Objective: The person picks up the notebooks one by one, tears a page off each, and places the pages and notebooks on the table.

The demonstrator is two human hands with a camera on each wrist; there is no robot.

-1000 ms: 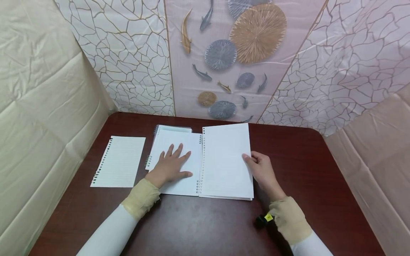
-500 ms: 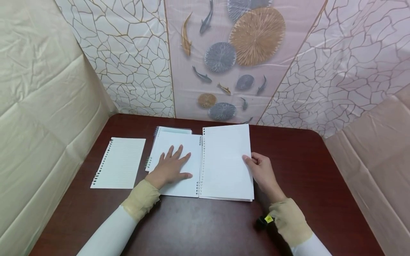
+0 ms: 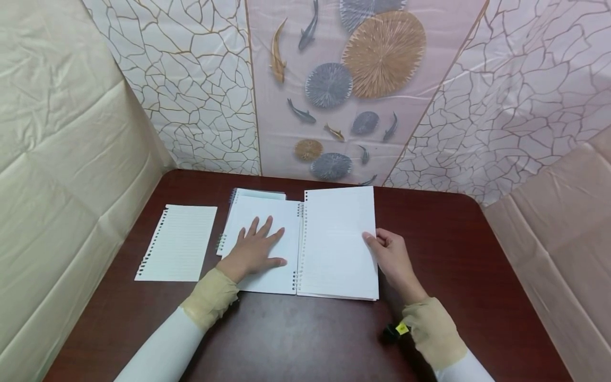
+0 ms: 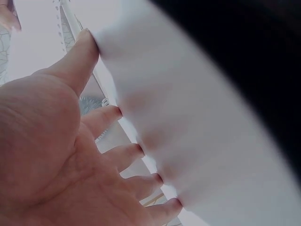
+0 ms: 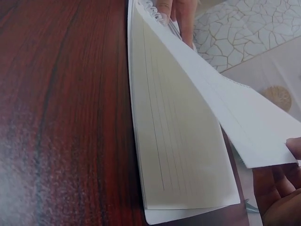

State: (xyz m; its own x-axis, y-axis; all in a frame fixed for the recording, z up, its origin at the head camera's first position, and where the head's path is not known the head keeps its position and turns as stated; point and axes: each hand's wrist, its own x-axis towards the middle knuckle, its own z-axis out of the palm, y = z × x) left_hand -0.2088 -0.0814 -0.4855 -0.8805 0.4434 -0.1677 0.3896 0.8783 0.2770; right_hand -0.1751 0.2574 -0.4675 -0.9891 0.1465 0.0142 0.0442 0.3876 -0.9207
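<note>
A spiral notebook lies open on the table, its coil running down the middle. My left hand presses on the left page, palm down and fingers spread; the left wrist view shows the fingertips against the paper. At the right, my right hand pinches the outer edge of a white sheet between thumb and fingers. A row of holes lines the sheet's left edge, beside the coil. In the right wrist view, the sheet is lifted at a slant above a ruled page.
A loose ruled sheet with torn holes lies at the left. Other spiral notebooks, one showing a pale green page, lie partly under the open notebook's left side. A patterned curtain stands behind the dark red table.
The white sheet has shifted slightly to the right with my right hand, and its upper holed edge sits a little farther from the coil. My left hand has stayed in place.
</note>
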